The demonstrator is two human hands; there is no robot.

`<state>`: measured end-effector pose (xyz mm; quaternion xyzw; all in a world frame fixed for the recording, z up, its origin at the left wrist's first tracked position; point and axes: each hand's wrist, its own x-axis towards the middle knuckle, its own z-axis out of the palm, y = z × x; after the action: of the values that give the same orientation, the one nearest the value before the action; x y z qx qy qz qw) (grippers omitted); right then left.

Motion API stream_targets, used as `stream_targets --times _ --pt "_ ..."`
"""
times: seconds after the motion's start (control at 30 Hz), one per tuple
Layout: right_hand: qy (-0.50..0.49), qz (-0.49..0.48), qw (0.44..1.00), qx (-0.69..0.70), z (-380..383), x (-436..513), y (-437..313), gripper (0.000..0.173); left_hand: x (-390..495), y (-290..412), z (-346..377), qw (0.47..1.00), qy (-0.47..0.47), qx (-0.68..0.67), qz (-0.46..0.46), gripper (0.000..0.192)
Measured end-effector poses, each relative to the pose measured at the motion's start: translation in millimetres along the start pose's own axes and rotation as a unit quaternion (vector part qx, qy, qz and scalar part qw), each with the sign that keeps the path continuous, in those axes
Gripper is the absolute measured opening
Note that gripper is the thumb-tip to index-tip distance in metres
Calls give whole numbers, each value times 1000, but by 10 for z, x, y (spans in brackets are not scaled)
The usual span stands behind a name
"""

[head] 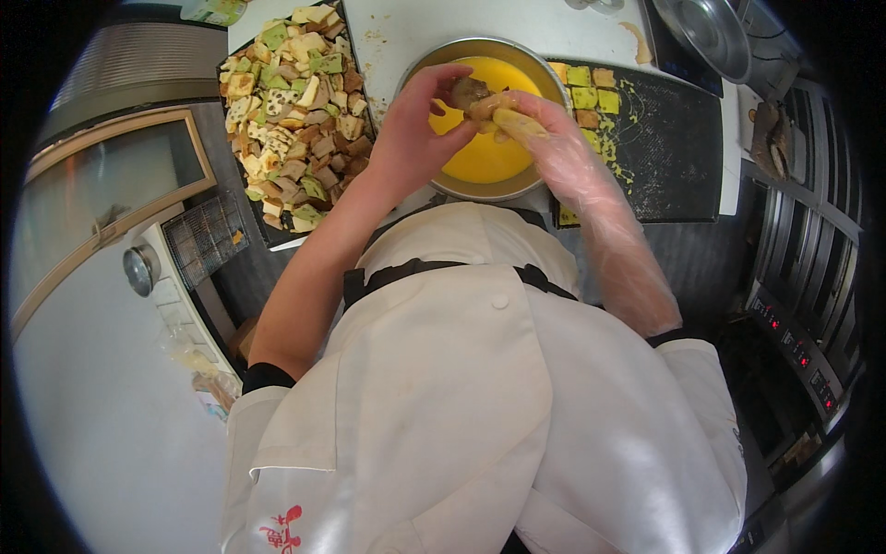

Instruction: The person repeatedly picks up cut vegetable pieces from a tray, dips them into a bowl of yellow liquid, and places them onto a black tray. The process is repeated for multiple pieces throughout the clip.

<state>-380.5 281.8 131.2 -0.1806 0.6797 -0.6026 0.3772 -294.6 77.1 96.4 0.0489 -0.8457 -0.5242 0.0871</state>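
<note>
My bare left hand (429, 124) is over a round metal bowl (477, 192) of yellow liquid (484, 156), with a brown bread cube (468, 92) at its fingertips. Beside it my right hand (533, 121), in a clear plastic glove, has wet, yellow-coated fingers close to the same cube; whether they grip anything is unclear. To the left lies a black tray (259, 232) heaped with white, green and brown bread cubes (297, 111). A second black tray (668, 145), on the right, bears short rows of yellow-green and brown cubes (585, 97) and yellow drips.
A metal pan (706, 34) stands at the upper right, with a brown cloth or glove (770, 142) below it. Oven fronts with lit red displays (796, 350) line the right side. At the left are a wire rack (208, 239), a small metal bowl (140, 270) and a wood-framed panel (114, 187).
</note>
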Motion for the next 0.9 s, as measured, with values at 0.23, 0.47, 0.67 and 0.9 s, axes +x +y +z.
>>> stream_targets --times 0.23,0.47,0.67,0.9 --pt "76 -26 995 52 21 103 134 28 -39 169 35 999 33 4 24 56" --pt "80 -73 993 55 270 -1 15 28 -67 163 137 988 145 43 41 50" --pt "71 -63 995 31 200 25 9 29 -106 96 141 987 139 36 70 55" --pt "55 -15 998 13 65 -34 -141 38 0 221 -96 997 -18 -72 10 77"
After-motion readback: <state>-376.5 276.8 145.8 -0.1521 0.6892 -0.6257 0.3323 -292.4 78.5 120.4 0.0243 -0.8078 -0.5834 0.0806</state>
